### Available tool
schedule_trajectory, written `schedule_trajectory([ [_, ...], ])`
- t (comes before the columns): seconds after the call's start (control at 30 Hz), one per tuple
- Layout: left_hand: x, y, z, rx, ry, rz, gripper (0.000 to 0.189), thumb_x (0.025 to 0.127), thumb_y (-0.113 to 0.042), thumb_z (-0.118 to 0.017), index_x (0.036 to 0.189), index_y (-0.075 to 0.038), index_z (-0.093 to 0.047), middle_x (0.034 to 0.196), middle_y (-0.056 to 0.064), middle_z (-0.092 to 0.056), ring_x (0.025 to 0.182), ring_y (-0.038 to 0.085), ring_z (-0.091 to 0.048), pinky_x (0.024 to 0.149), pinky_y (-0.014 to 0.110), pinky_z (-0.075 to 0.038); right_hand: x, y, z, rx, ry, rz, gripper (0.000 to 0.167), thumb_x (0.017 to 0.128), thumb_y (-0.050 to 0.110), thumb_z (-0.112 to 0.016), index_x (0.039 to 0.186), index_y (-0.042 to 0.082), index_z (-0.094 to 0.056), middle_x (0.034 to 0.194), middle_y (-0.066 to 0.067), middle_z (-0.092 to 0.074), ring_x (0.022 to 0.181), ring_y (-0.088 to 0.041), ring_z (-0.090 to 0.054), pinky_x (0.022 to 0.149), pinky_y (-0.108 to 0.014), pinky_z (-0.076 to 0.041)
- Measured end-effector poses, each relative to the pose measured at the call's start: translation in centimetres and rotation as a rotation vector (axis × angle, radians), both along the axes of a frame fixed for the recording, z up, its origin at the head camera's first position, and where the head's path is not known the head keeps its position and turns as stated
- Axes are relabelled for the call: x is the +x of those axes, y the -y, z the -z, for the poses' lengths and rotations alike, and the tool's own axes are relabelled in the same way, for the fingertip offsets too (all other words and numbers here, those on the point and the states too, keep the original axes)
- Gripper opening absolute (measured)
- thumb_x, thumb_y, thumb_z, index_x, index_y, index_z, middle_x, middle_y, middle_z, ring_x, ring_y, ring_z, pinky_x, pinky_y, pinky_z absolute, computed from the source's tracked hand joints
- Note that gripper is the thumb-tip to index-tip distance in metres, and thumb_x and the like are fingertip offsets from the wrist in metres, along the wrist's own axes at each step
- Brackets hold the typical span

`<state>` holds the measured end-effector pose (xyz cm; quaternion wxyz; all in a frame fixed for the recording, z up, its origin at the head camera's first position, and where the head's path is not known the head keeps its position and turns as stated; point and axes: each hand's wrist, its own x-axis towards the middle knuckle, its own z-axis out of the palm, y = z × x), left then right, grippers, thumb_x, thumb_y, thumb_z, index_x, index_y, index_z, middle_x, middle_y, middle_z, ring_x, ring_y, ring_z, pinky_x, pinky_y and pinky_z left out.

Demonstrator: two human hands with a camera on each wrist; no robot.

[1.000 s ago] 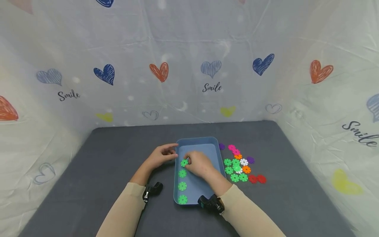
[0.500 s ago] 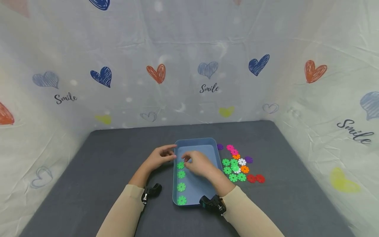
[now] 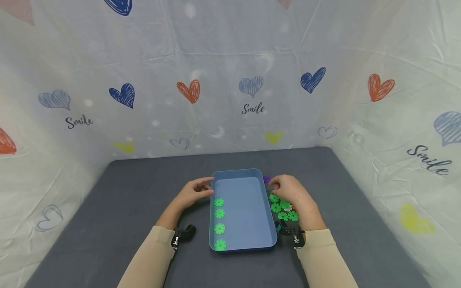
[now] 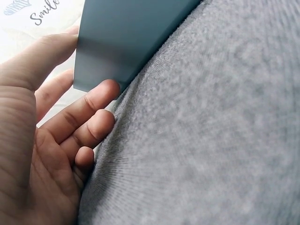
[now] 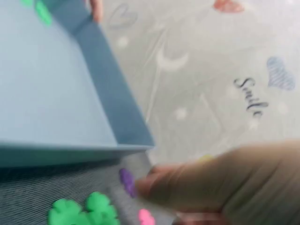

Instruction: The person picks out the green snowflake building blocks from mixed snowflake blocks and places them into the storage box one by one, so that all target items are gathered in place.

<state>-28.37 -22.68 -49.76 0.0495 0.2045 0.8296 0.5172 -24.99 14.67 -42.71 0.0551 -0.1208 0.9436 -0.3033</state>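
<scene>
My left hand (image 3: 192,192) is at the left wall of a blue rectangular tray (image 3: 245,212). In the left wrist view, its thumb and fingertips meet the tray's outer side, and the fingers are loosely bent. Inside, several green flower-shaped plastic discs (image 3: 219,229) form a column along the left wall. My right hand (image 3: 293,192) hovers off the tray's right side, over a pile of similar discs, fingers loosely bent and nothing seen between them. Green discs (image 3: 282,216) show beside it, and a purple disc (image 5: 127,182) and a pink disc (image 5: 146,217) lie near its blurred fingertips.
The right hand and forearm cover much of the disc pile. A dark grey cloth (image 3: 162,168) covers the table. Behind and at both sides hangs a pale curtain (image 3: 216,52) printed with hearts. Wrist cameras (image 3: 183,234) are strapped to both arms.
My right hand has let go of a green disc at the top of the column and moved right, out of the tray to the loose pile. The left hand has stayed at the wall.
</scene>
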Motion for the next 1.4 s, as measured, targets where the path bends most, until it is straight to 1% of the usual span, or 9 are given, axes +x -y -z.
schedule_trajectory([
  [0.2,0.2,0.3,0.0,0.008,-0.001,-0.004,0.055,0.096,-0.017,-0.076,0.146,-0.003,-0.057,0.101,0.008,-0.069,0.089,0.022,-0.064,0.078,0.033,-0.052,-0.4,-0.2,1.4,0.061,0.116,0.028,0.024,0.081,0.008,-0.086,0.101,0.001,-0.074,0.097,-0.009,-0.07,0.083,-0.025,-0.063,0.075,-0.044,-0.054],
  [0.3,0.3,0.3,0.0,0.01,0.003,-0.007,0.055,0.096,-0.017,-0.076,0.146,-0.003,-0.057,0.102,0.008,-0.069,0.088,0.022,-0.063,0.077,0.033,-0.052,-0.5,-0.3,1.9,0.04,0.144,0.067,0.02,0.081,0.008,-0.087,0.092,0.003,-0.07,0.091,-0.008,-0.067,0.076,-0.025,-0.059,0.068,-0.041,-0.052],
  [0.5,0.0,-0.3,-0.3,0.003,0.009,0.017,0.055,0.096,-0.017,-0.076,0.145,-0.002,-0.057,0.1,0.008,-0.069,0.084,0.022,-0.061,0.074,0.032,-0.05,-0.3,-1.1,2.3,0.036,0.132,0.086,0.022,0.082,0.011,-0.087,0.085,0.007,-0.066,0.085,-0.005,-0.063,0.071,-0.022,-0.056,0.063,-0.038,-0.049],
  [0.67,-0.1,-0.5,-0.3,-0.003,0.01,0.017,0.055,0.095,-0.019,-0.077,0.145,-0.004,-0.058,0.101,0.006,-0.069,0.083,0.02,-0.06,0.073,0.032,-0.049,0.0,-1.8,1.7,-0.018,0.11,0.052,0.021,0.086,0.011,-0.083,0.077,0.008,-0.064,0.077,-0.004,-0.059,0.064,-0.019,-0.052,0.062,-0.036,-0.045],
  [0.83,-0.1,-0.2,-0.1,-0.001,-0.014,0.002,0.053,0.095,-0.019,-0.077,0.144,-0.005,-0.06,0.101,0.007,-0.068,0.084,0.02,-0.061,0.074,0.032,-0.05,-0.3,-1.8,0.1,-0.254,0.127,-0.026,0.009,0.094,0.007,-0.071,0.098,0.0,-0.066,0.08,-0.009,-0.058,0.06,-0.023,-0.055,0.063,-0.04,-0.051],
  [0.93,0.0,0.1,0.0,0.005,-0.024,-0.006,0.052,0.095,-0.017,-0.076,0.143,-0.003,-0.06,0.101,0.008,-0.068,0.085,0.021,-0.06,0.074,0.032,-0.05,-0.6,-1.0,-1.3,-0.376,0.154,-0.065,0.024,0.1,0.009,-0.065,0.121,-0.003,-0.066,0.089,-0.017,-0.063,0.068,-0.034,-0.064,0.071,-0.049,-0.056],
  [1.07,0.0,0.4,0.1,0.002,-0.03,-0.02,0.052,0.095,-0.017,-0.076,0.143,-0.004,-0.06,0.1,0.007,-0.068,0.086,0.022,-0.062,0.075,0.032,-0.05,-1.2,0.8,-3.4,-0.45,0.157,-0.081,0.031,0.103,0.012,-0.065,0.132,0.0,-0.067,0.1,-0.019,-0.07,0.081,-0.037,-0.069,0.078,-0.049,-0.058],
  [1.23,-0.1,0.3,0.2,0.001,-0.023,-0.007,0.053,0.096,-0.017,-0.076,0.144,-0.004,-0.059,0.101,0.007,-0.07,0.086,0.021,-0.063,0.075,0.032,-0.051,-1.7,3.6,-5.6,-0.463,0.178,-0.134,0.029,0.104,0.01,-0.061,0.132,0.005,-0.069,0.108,-0.016,-0.069,0.087,-0.034,-0.071,0.078,-0.039,-0.059],
  [1.4,-0.1,-0.1,0.1,0.011,-0.01,-0.01,0.053,0.095,-0.018,-0.076,0.143,-0.003,-0.059,0.1,0.006,-0.07,0.085,0.02,-0.063,0.075,0.032,-0.051,-2.6,7.4,-5.7,-0.402,0.217,-0.187,0.03,0.106,0.007,-0.056,0.132,0.004,-0.069,0.104,-0.011,-0.069,0.084,-0.029,-0.072,0.076,-0.035,-0.059],
])
